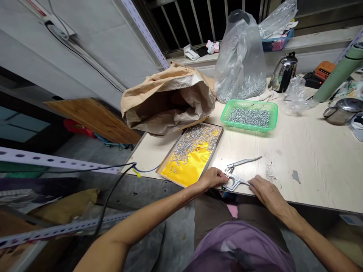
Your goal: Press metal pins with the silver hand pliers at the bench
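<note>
Silver spring-loaded hand pliers [235, 182] lie at the table's front edge, their two handles spread apart. At the end of the lower handle, the fingers of my right hand [265, 192] are closed on it. My left hand [213, 177] is pinched at the head of the pliers; a tiny red spot shows by its fingertips, but what it holds is too small to make out. Left of the pliers, a shallow tray lined with yellow cloth [188, 168] bears many small metal pins [185, 145]. A green plastic basket [272, 120] farther back holds more small metal pieces [249, 117].
An open brown paper sack [167, 102] leans over the tray's far end. Behind the basket stands a clear plastic bag [239, 60] of metal pieces. A kettle [283, 73], a green bottle [340, 71] and a metal mug [343, 111] stand at right. A cable [106, 202] hangs at left.
</note>
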Available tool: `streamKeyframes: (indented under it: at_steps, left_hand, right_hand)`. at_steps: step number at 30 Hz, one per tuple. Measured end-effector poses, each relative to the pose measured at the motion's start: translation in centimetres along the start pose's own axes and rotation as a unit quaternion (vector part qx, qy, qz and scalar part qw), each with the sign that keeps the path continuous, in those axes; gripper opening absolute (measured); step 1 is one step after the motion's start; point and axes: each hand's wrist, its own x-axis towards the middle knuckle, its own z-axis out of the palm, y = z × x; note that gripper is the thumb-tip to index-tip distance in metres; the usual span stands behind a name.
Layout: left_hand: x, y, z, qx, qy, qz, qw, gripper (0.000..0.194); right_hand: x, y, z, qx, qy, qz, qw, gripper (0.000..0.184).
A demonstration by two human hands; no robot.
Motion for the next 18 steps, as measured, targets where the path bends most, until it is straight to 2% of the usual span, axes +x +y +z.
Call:
streamKeyframes:
  at_steps: [10, 15, 18]
  left_hand:
    - [0.41, -0.29, 0.08, 0.038, -0.021, -0.043, 0.998, 0.023]
    - [0.22, 0.04, 0.27, 0.040, -0.001, -0.063, 0.997, 0.018]
    - [0.50, 0.12, -0.04, 0.039, -0.029, -0.062, 0.997, 0.021]
  right_hand:
    - [0.02, -0.27, 0.03, -0.002, -0.007, 0.004, 1.000, 0.018]
    - [-0.01, -0.21, 0.19, -0.009, -0.007, 0.001, 1.000, 0.019]
    - [-0.01, -0.20, 0.24, -0.018, -0.005, 0.000, 1.000, 0.020]
